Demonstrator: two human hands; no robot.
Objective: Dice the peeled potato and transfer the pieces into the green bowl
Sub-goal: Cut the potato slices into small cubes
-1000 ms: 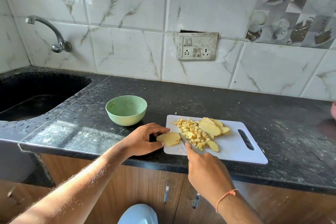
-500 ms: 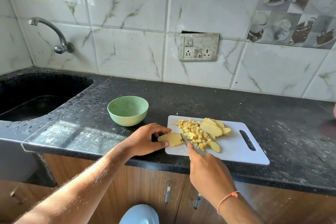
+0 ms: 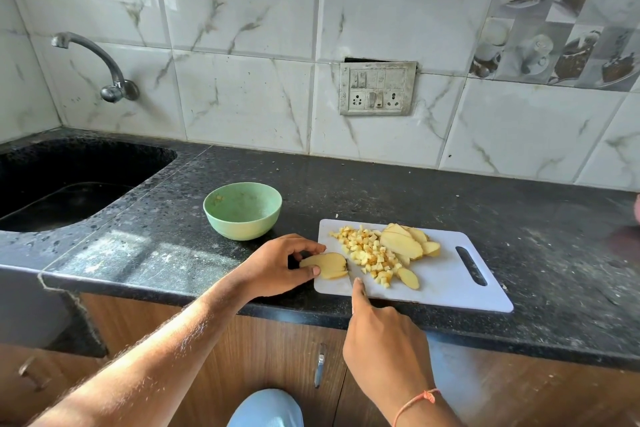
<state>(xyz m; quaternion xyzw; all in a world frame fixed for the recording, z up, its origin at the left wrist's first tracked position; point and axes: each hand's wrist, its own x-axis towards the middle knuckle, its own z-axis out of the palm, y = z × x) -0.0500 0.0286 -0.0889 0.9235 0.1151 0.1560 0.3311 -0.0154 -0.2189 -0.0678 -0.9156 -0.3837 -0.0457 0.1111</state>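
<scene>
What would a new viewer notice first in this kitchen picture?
The white cutting board at the counter's front edge, with a heap of diced potato and uncut slices on it. The left hand holds a potato slice at the board's left end; the green bowl stands behind.

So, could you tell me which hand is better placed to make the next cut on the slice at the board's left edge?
The right hand, probably: its forefinger points along the knife toward the potato slice, which the left hand pinches.
</scene>
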